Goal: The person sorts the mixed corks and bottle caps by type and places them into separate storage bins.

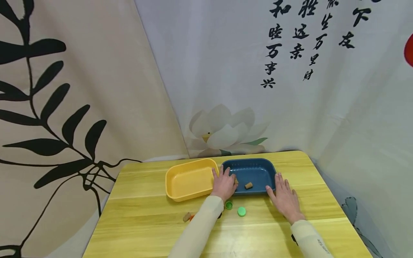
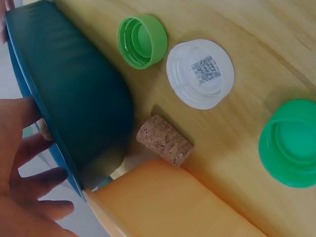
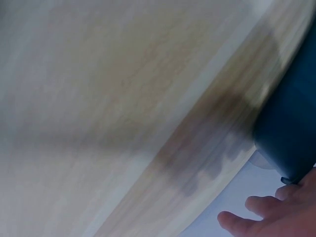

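At the near left part of the blue tray (image 1: 255, 168), my left hand (image 1: 223, 184) pinches a cork (image 2: 45, 130) between thumb and finger, over the tray's rim. Inside that tray lies another cork (image 1: 248, 185). My right hand (image 1: 286, 200) has its fingers extended along the tray's right side, touching the rim; in the right wrist view its fingertips (image 3: 232, 222) show beside the tray's corner. To the left stands a yellow tray (image 1: 190, 195), right next to the blue one. A further cork (image 2: 164, 140) rests on the table close to both trays, hidden in the head view.
In front of the trays lie a light green cap (image 2: 142, 41), a white cap (image 2: 200, 74) with a printed code and a darker green cap (image 2: 291, 143). By my left forearm are a cork (image 1: 186, 216) and a partly covered red-orange piece (image 1: 191, 217). Curtains hang behind the wooden table (image 1: 142, 215).
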A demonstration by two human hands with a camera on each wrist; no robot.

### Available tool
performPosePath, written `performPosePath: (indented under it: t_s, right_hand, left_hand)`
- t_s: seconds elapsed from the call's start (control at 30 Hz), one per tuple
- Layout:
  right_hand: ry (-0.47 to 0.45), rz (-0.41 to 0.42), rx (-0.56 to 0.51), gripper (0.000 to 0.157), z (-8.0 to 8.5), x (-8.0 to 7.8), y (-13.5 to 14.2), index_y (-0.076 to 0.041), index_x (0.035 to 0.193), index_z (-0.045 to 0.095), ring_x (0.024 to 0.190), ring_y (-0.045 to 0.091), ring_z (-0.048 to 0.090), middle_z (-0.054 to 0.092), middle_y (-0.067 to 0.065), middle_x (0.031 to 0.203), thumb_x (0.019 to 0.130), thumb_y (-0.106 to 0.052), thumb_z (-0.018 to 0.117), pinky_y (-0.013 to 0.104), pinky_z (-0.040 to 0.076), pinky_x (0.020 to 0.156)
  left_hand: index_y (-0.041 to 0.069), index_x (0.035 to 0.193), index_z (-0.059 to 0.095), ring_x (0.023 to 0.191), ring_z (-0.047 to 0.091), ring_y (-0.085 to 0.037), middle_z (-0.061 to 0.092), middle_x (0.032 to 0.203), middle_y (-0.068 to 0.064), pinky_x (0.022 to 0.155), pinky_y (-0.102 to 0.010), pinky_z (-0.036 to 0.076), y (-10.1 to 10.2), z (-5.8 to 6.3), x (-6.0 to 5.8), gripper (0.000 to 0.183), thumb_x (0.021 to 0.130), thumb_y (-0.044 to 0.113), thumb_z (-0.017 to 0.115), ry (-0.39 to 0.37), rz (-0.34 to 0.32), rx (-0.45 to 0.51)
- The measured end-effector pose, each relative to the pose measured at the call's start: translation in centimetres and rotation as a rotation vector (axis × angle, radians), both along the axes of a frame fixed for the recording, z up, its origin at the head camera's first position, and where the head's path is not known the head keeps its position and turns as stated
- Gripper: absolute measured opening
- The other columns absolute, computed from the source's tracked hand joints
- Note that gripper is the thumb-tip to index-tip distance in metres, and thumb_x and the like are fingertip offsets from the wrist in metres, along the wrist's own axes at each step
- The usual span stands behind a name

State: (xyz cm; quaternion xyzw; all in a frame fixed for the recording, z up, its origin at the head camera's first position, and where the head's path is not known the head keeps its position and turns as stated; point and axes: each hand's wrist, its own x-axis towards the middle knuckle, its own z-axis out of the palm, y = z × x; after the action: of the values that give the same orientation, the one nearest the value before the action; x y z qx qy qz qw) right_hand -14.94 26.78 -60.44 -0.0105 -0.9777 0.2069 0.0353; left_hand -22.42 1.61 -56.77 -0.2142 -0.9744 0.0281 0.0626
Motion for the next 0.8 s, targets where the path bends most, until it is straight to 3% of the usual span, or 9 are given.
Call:
performPosePath:
  t_s: [0.2,0.4,0.6,0.8]
  right_hand:
    - [0.004,0.007,-0.001,0.080,0.0,-0.2,-0.3,-0.003,0.155,0.008,0.141,0.048,0.014,0.005,0.017,0.161,0.101,-0.056,0.033,0.074,0.015,0.101]
    - [0.003,0.011,0.007,0.082,0.0,-0.3,-0.4,-0.003,0.155,0.005,0.140,0.047,0.016,0.005,0.017,0.161,0.100,-0.059,0.029,0.074,0.017,0.101]
    - [-0.003,0.011,0.014,0.082,-0.1,-0.4,-0.3,-0.001,0.155,0.005,0.140,0.048,0.017,0.006,0.019,0.160,0.101,-0.058,0.028,0.074,0.017,0.100]
    - [-0.011,0.011,0.012,0.083,-0.2,-0.2,-0.3,-0.001,0.155,0.006,0.140,0.048,0.016,0.006,0.019,0.160,0.100,-0.060,0.026,0.074,0.017,0.100]
  left_hand:
    - [0.030,0.134,0.058,0.140,0.028,-0.040,0.045,0.146,-0.005,0.105,-0.070,0.019,-1.0,0.0,0.1,0.054,0.086,0.054,0.067,-0.045,0.005,0.075]
    - [0.027,0.151,0.036,0.142,0.022,-0.037,0.039,0.151,-0.005,0.105,-0.070,0.017,-2.4,0.0,0.8,0.073,0.088,0.050,0.066,-0.013,-0.045,0.197]
    - [0.022,0.155,0.025,0.144,0.018,-0.033,0.032,0.155,-0.005,0.106,-0.069,0.017,-3.8,0.6,2.7,0.076,0.092,0.048,0.061,0.018,-0.075,0.266]
    - [0.019,0.154,0.029,0.142,0.026,-0.035,0.033,0.154,-0.007,0.104,-0.070,0.020,-5.5,0.7,4.7,0.075,0.093,0.047,0.061,0.069,-0.083,0.336]
